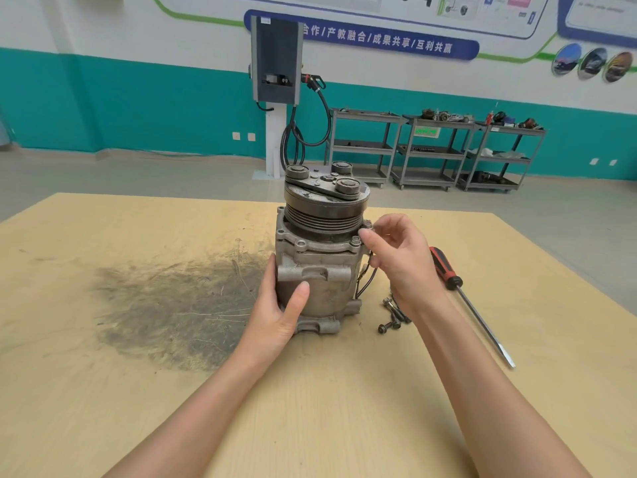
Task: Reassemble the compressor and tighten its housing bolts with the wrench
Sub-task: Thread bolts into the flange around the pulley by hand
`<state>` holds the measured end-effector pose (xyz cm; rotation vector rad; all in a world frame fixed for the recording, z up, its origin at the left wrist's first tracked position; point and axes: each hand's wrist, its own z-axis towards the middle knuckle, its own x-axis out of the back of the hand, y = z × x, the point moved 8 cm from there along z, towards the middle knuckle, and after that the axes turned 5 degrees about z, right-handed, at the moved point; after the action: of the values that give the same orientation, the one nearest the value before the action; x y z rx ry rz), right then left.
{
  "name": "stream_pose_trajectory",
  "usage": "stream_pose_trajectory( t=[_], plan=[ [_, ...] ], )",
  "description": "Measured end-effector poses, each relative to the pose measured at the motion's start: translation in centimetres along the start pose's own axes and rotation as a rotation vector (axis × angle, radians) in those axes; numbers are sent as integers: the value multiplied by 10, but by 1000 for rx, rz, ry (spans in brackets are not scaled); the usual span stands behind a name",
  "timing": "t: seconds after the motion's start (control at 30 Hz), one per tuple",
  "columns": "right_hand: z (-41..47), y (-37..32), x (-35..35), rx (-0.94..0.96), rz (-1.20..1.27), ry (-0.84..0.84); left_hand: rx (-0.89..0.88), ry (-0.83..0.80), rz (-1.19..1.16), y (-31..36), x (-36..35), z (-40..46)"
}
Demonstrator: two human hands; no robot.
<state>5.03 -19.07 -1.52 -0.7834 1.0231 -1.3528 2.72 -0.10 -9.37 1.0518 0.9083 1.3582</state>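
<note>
The grey metal compressor [322, 257] stands upright on the wooden table [138, 391], its black grooved pulley on top. My left hand [281, 310] grips the lower left of its body, thumb across the front. At the right side of the upper flange, my right hand [396, 257] pinches a bolt [366, 232] between thumb and fingertips. Another bolt [355, 241] sits in the flange just left of it. Several loose bolts [391, 317] lie on the table right of the compressor base, partly hidden by my right wrist. No wrench is in view.
A red-and-black handled screwdriver [465, 298] lies on the table to the right, tip toward the near right. A dark greasy stain [179, 305] covers the table left of the compressor. Beyond the table stand metal shelf carts [431, 150] and a charging post [275, 63].
</note>
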Motion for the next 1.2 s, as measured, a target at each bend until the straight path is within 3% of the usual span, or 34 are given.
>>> stream_pose_trajectory(
  t=[0.17, 0.87, 1.2],
  plan=[
    [0, 3, -4, -16, 64, 0, 15, 7, -4, -3, 1, 1],
    [-10, -19, 2, 202, -249, 174, 12, 14, -12, -10, 2, 4],
    [-10, -16, 2, 167, -177, 156, 3, 6, -22, -9, 2, 4]
  ],
)
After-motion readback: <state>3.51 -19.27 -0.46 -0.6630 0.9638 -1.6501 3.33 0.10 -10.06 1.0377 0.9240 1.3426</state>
